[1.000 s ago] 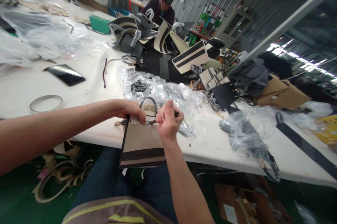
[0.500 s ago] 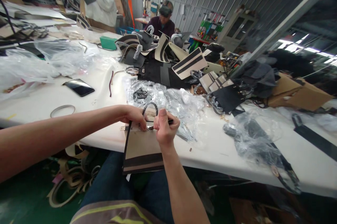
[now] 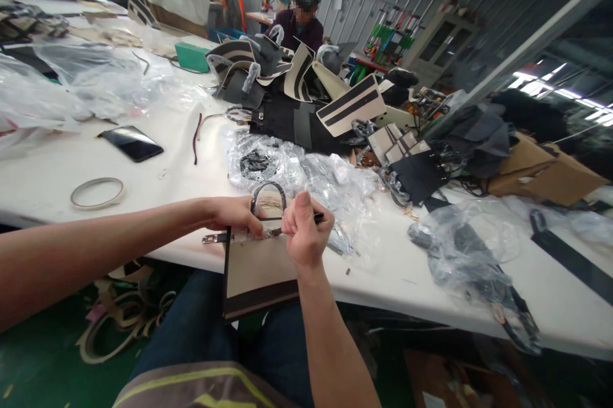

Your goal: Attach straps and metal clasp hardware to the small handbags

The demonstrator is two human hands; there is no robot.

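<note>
Slightly further out than half a second ago juts the short black strap with a metal buckle at the bag's left side; both hands stay at its upper edge. The beige handbag with black trim leans at the front edge of the white-covered table, its lower part above the person's lap. The left hand pinches its upper edge, fingertips beside the dark arched handle. The right hand, thumb raised, has its fingers curled tightly round a thin dark piece, too hidden to identify. Crumpled clear plastic wrapping lies just beyond the hands. Further left are a black phone and a pale thin ring.
</note>
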